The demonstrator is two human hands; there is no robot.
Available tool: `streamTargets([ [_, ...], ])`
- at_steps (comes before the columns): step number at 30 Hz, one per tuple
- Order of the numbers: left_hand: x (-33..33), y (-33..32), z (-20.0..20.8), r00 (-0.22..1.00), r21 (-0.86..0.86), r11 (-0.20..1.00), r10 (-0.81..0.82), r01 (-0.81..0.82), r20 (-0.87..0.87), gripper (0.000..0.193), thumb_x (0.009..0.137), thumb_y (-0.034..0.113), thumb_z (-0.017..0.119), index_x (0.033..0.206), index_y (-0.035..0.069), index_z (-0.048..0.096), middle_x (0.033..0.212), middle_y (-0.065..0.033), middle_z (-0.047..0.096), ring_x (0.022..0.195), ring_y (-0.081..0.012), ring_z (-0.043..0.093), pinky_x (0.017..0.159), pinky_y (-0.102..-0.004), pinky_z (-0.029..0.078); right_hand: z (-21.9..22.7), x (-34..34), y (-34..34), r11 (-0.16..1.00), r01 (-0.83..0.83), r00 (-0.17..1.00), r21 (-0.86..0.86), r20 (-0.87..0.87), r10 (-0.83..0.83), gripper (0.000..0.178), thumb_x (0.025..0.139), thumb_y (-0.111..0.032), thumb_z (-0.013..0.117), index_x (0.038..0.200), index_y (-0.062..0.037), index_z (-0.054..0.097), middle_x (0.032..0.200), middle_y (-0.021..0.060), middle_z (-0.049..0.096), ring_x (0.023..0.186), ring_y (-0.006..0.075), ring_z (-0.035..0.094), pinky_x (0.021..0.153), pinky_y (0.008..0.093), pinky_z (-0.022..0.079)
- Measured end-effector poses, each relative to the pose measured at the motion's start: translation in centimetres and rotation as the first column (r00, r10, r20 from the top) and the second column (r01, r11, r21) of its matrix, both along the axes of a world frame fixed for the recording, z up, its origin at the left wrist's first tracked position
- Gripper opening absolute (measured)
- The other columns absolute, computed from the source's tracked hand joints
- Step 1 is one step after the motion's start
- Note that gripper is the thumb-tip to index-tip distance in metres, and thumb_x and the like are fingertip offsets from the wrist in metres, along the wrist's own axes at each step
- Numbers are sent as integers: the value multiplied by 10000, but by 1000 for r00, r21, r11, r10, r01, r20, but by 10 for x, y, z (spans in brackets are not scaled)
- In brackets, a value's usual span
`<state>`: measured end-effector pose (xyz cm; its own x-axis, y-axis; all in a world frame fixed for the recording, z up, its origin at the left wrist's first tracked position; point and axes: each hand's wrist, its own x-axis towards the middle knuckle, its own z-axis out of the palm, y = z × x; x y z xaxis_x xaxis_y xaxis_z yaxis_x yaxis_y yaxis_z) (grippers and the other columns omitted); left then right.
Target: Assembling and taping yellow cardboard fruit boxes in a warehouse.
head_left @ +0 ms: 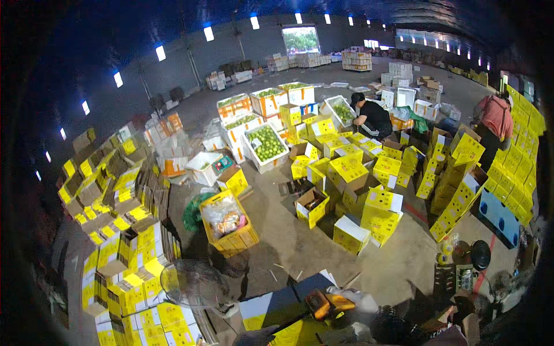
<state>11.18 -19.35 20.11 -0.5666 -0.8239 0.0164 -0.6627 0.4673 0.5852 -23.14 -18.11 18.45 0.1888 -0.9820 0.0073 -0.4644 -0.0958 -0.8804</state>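
The person's hands cannot be made out among the dark shapes at the lower edge, so I cannot tell whether they hold anything. Two orange objects [328, 303], their kind unclear, lie near the right edge of a dark surface [287, 293]; a yellow sheet [299, 334] is at its near edge. Beyond, on the floor [277, 245], stands a yellow crate [238, 244] of bagged goods, with stacked cartons [147, 288] to its left and open cartons [347, 173] to its right. Farther off, a person in black [376, 121] crouches beside a fruit box [336, 115].
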Motion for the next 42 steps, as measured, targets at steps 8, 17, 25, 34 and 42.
streamTargets([
  [8, 19, -79, 29, 977, 542, 819, 210, -191, 28, 637, 852, 332, 573, 1360, 47, 314, 1366, -165, 341, 1270, -261, 306, 1039, -373, 260, -43, -18, -7, 971, -240, 918, 4, 327, 226, 655, 721, -263, 722, 1296, -121, 441, 1143, 97, 583, 959, 262, 597, 815, 338, 488],
  [17, 43, -85, -14, 665, 66, 988, 44, -140, 746, 432, 884, 402, 468, 1170, 81, 509, 905, -142, 654, 814, -367, 624, 735, -445, 485, -42, 2, -44, 760, -625, 779, 177, 87, 620, 305, 842, -170, 553, 1108, -22, 546, 1056, 146, 606, 877, 230, 604, 776, 334, 485],
  [25, 22, -67, 37, 838, 260, 900, 177, -350, 516, 596, 867, 445, 437, 1319, 78, 308, 1079, -264, 566, 971, -363, 579, 765, -462, 482, -145, 73, -49, 983, -86, 496, 164, 862, -100, 246, 841, -130, 563, 1043, 9, 578, 972, 127, 626, 781, 224, 609, 720, 323, 507],
  [34, -28, -17, -27, 998, 133, 991, -8, 17, -66, 664, 790, 353, 568, 1351, 89, 332, 1256, -244, 414, 1188, -403, 387, 981, -471, 337, -17, 74, -47, 653, -529, 451, 541, 832, -324, 400, 911, -321, 464, 1162, -13, 509, 980, 100, 609, 775, 194, 600, 711, 341, 504],
  [42, -41, -37, -42, 924, -599, 797, 281, -73, 261, 537, 771, 323, 598, 1225, 64, 475, 1190, -165, 482, 1140, -371, 426, 990, -538, 297, 53, 18, -70, 853, -502, 357, 144, 933, 53, 261, 930, -183, 424, 1141, -55, 507, 933, 83, 586, 820, 202, 577, 737, 295, 493],
])
